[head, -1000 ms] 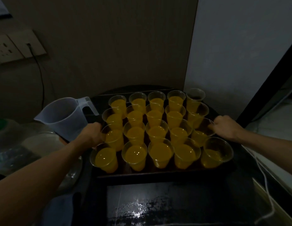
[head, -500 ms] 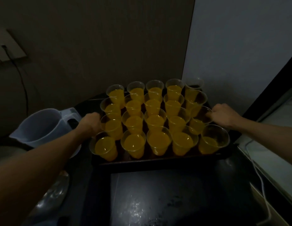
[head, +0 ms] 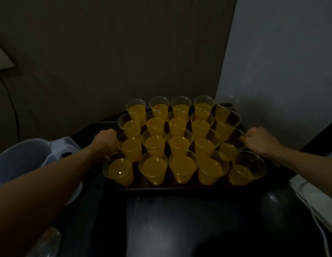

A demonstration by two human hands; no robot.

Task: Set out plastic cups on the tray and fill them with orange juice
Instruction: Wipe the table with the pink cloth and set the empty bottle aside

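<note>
Plainly: left grip (head: 106,140), right grip (head: 257,140) clench tray (head: 180,188) edges; filled cups (head: 182,143) between; jug (head: 19,160) left of tray.

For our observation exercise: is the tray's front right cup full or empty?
Part full: the front right cup holds orange juice, lying well below its rim.

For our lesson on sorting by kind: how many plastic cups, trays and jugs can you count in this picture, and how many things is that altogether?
plastic cups: 20
tray: 1
plastic jug: 1
Total: 22
</note>
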